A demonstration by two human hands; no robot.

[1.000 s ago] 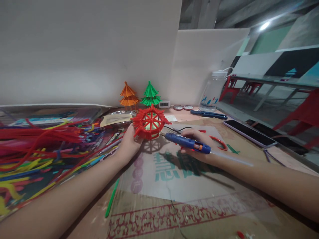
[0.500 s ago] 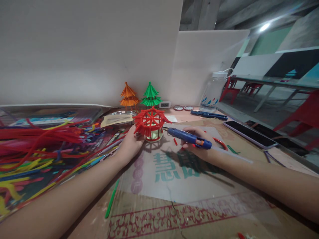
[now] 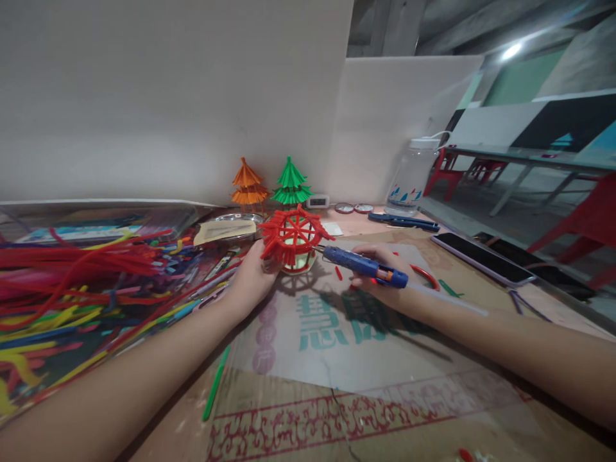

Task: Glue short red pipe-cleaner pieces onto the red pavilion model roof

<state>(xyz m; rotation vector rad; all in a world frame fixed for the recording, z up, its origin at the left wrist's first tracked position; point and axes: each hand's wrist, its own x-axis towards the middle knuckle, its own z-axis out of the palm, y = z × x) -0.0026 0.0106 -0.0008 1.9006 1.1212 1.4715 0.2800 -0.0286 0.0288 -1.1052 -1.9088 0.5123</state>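
Observation:
My left hand is closed on the left side of a red pipe-cleaner pavilion; its fingers are partly hidden behind the model. The pavilion has a spoked ring on top, a fringe of red strips and a pale round base. My right hand grips a blue hot glue gun, its nozzle pointing left at the pavilion's right edge. Whether the tip touches the red strips I cannot tell. Behind stand an orange pagoda model and a green one.
Pipe cleaners in many colours heap up at the left. A metal dish lies behind my left hand. Toward the right are a water bottle, dark blue pliers-like tool and a phone. A green strip lies in front.
The red pavilion has tilted slightly, its spoked top now facing me more and shifted a little right. The glue gun has barely moved, and its nozzle now lies nearer the rim.

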